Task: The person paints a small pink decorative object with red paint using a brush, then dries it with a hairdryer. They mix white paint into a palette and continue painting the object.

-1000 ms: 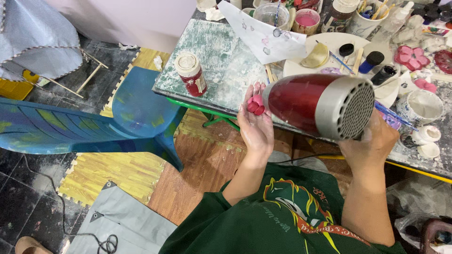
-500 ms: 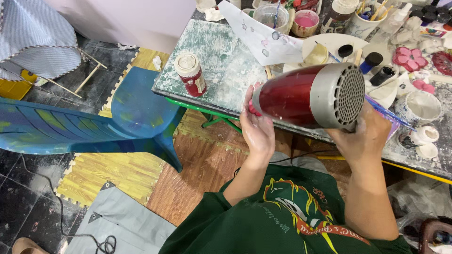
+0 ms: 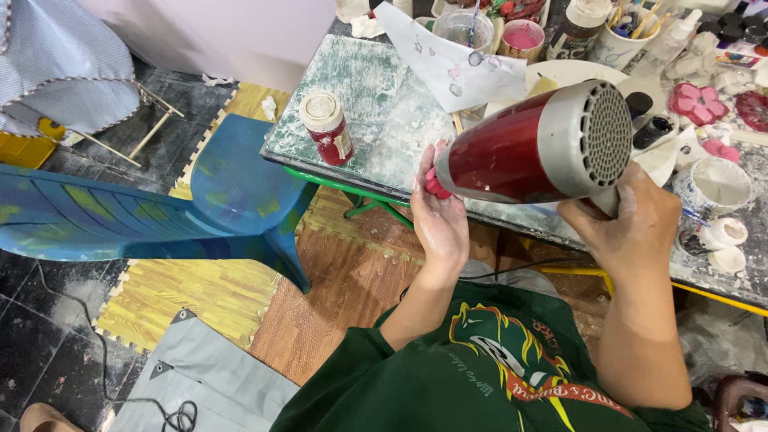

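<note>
At the far left a blue plastic chair [image 3: 232, 192] stands on the floor beside the desk [image 3: 360, 88], whose paint-smeared top carries a small red jar with a pale lid [image 3: 326, 128] near its front edge. To the right of the jar, the left hand [image 3: 438, 216] is raised at the desk edge, its grip closed around a small pink-red piece [image 3: 436, 186] pinched between fingers and thumb. Right against that piece sits the nozzle end of a red hair dryer [image 3: 528, 152], its long axis running roughly left to right and tilted slightly upward toward its grey grilled back, so the barrel points straight at the piece, which lies to the left of the right hand. The right hand [image 3: 632, 232] holds the dryer from below, its grip wrapped shut around the handle, which is mostly hidden. Further right on the desk lie pink flower-shaped casts [image 3: 698, 102] and a white bowl [image 3: 714, 186], well apart from both hands.
</note>
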